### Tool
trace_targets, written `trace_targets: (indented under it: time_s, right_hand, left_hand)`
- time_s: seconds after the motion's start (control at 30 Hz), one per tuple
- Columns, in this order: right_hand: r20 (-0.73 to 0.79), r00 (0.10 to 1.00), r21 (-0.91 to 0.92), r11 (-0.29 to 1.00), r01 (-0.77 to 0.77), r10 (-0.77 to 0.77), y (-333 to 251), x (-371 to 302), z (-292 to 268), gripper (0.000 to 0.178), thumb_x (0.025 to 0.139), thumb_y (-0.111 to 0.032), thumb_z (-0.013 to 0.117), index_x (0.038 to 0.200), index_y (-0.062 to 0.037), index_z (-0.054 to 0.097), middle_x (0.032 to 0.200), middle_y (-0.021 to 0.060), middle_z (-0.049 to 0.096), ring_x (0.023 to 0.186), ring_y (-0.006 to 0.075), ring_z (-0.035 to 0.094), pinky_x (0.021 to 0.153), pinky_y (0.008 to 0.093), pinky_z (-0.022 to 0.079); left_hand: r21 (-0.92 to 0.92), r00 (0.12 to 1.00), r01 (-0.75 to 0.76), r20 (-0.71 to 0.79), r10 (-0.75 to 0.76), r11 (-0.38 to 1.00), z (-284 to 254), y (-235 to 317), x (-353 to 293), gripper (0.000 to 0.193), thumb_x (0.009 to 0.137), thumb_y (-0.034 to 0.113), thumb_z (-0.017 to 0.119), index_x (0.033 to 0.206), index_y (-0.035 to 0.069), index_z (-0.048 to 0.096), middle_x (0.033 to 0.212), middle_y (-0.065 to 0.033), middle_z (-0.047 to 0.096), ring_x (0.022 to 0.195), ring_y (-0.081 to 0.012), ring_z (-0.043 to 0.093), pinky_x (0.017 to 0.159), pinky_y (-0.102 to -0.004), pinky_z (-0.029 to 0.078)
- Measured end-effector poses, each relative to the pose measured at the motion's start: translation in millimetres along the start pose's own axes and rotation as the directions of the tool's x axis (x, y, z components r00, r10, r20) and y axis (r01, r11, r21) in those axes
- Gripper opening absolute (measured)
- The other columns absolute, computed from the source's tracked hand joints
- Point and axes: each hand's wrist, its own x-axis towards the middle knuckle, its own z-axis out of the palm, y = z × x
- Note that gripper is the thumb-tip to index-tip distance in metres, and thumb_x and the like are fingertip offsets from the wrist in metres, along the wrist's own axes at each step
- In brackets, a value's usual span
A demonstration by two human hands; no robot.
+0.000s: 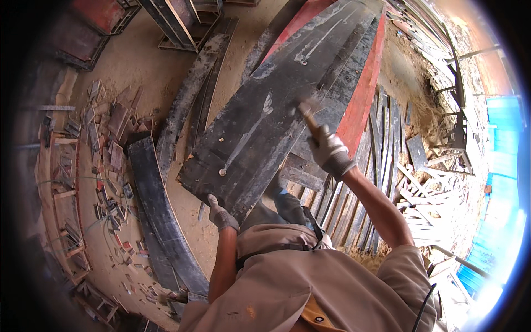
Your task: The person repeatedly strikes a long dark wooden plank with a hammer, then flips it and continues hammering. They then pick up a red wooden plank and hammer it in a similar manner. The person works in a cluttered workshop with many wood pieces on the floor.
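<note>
While our gloved left hand (222, 215) presses closed on the near edge of the dark board (287, 99) to steady it over the sandy floor (144, 61), our right hand (330, 150) grips a raised hammer (307, 113) above it.

A sandy dirt floor (138, 61) carries the work. On it lie a large black, worn plywood panel (276, 105) with red edges, a long curved black board (157, 210) to the left, scattered wood scraps (105, 138) and stacked slats (381, 149).
</note>
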Motion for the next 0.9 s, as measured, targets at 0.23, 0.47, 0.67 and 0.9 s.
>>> trace_targets:
  time_s: [0.23, 0.47, 0.67, 0.9]
  right_hand:
    - [-0.16, 0.985, 0.094, 0.995, -0.045, 0.059, 8, -6, -4, 0.038, 0.102, -0.038, 0.069, 0.105, -0.0028, 0.053, 0.084, 0.0286, 0.071, 0.079, 0.0505, 0.07, 0.066, 0.0583, 0.054]
    - [0.379, 0.912, 0.098, 0.973, -0.207, 0.156, 26, -7, 18, 0.045, 0.099, -0.047, 0.065, 0.11, -0.003, 0.071, 0.087, 0.021, 0.075, 0.08, 0.0435, 0.074, 0.069, 0.0501, 0.059]
    - [-0.17, 0.967, 0.147, 0.975, -0.167, 0.191, 30, 2, 14, 0.038, 0.101, -0.04, 0.069, 0.112, -0.0039, 0.062, 0.092, 0.0257, 0.074, 0.086, 0.0457, 0.074, 0.071, 0.0543, 0.057]
    - [0.172, 0.969, 0.13, 0.971, -0.199, 0.176, 35, 12, 4, 0.043, 0.1, -0.045, 0.066, 0.107, -0.0022, 0.062, 0.093, 0.0258, 0.074, 0.087, 0.047, 0.072, 0.074, 0.057, 0.056]
  left_hand:
    - [0.189, 0.988, 0.114, -0.128, -0.09, 0.975, -3, -12, -1, 0.096, 0.088, 0.072, 0.074, 0.131, -0.013, 0.067, 0.138, -0.0265, 0.067, 0.119, -0.04, 0.068, 0.102, -0.0489, 0.055]
    - [0.088, 0.997, -0.077, 0.019, 0.075, 0.993, -16, -23, 2, 0.084, 0.093, 0.065, 0.072, 0.127, -0.012, 0.07, 0.129, -0.0234, 0.072, 0.108, -0.035, 0.072, 0.094, -0.0429, 0.059]
    - [0.122, 0.998, -0.023, -0.047, 0.029, 0.992, -12, -27, 1, 0.078, 0.098, 0.06, 0.069, 0.126, -0.013, 0.071, 0.129, -0.0222, 0.073, 0.11, -0.0318, 0.072, 0.093, -0.0427, 0.059]
    - [-0.061, 1.0, -0.003, 0.025, 0.004, 0.998, -18, -27, -10, 0.08, 0.096, 0.063, 0.07, 0.12, -0.013, 0.072, 0.12, -0.0194, 0.075, 0.1, -0.0302, 0.072, 0.088, -0.0423, 0.059]
